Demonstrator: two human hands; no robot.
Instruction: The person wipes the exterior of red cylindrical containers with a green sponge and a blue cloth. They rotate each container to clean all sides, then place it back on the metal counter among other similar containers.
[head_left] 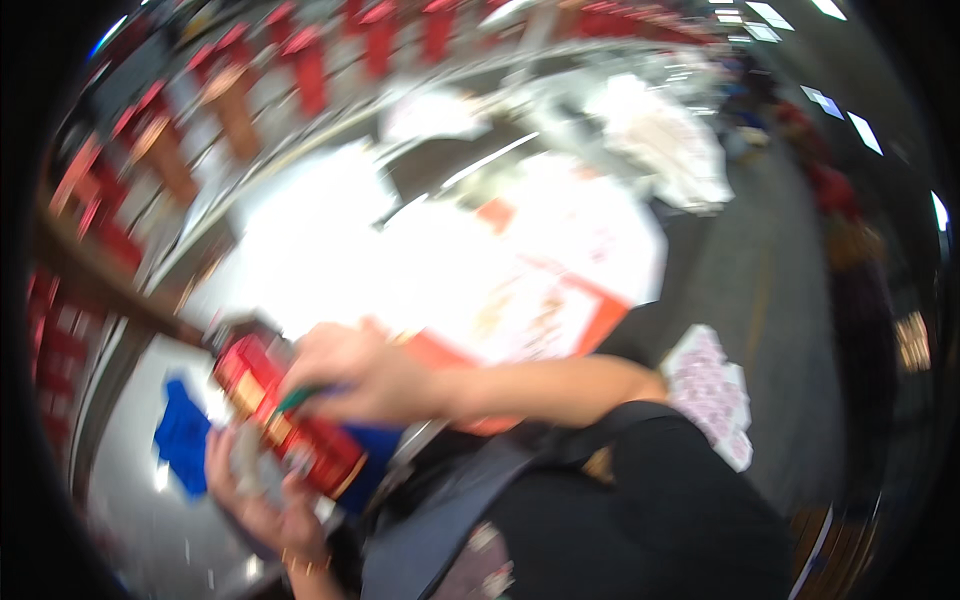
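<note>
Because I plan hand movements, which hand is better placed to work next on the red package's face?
Probably the right hand: it lies over the red package, seemingly holding a small green item; the left hand appears busy supporting the package.

Red-and-gold box against left fingers, green object in right fingers.

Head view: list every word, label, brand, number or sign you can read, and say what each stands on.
None can be read; the picture is blurred.
Red package: gold areas, too blurred to read.
Orange-edged sheet: gold and orange marks, too blurred to read.
Pink-marked sheet: marks too blurred to tell whether they are text.
</note>
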